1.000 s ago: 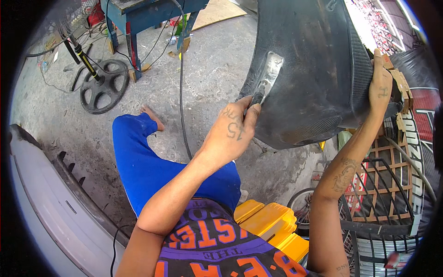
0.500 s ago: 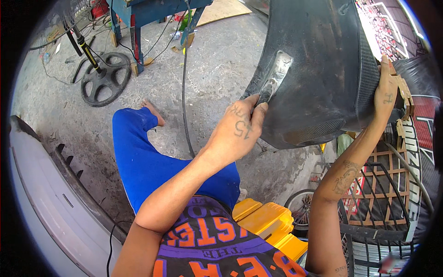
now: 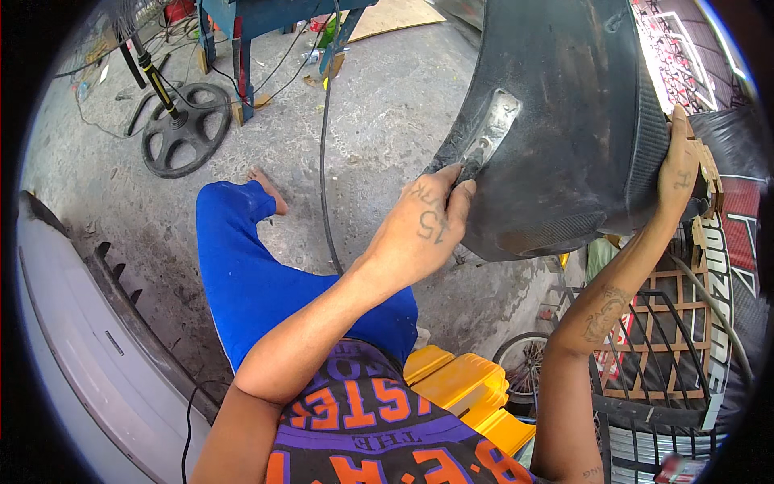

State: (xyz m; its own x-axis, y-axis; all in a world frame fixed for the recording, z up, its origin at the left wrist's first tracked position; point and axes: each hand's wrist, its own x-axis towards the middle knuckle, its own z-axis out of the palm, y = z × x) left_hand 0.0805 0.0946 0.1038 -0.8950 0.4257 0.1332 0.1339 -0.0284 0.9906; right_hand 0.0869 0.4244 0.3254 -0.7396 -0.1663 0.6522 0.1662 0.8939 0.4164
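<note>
A black car bumper piece (image 3: 556,121) with textured mesh patches is held up in front of me at the upper right. My left hand (image 3: 423,226) is closed round the dark handle of a flat tool with a long silvery blade (image 3: 498,123). The blade lies against the bumper's curved face, close to its left edge. My right hand (image 3: 676,173) grips the bumper's right edge, fingers pointing up along it. Part of that grip is hidden behind the edge.
A blue-painted stand (image 3: 266,24) and a black wheel-shaped base with a pole (image 3: 185,133) are at the far left. A cable (image 3: 324,161) crosses the concrete floor. A pale car panel (image 3: 89,347) lies left, yellow plastic parts (image 3: 455,387) beside me, black grilles (image 3: 661,347) right.
The bumper, the tool and both hands appear shifted slightly to the right in the picture. Both grips look the same.
</note>
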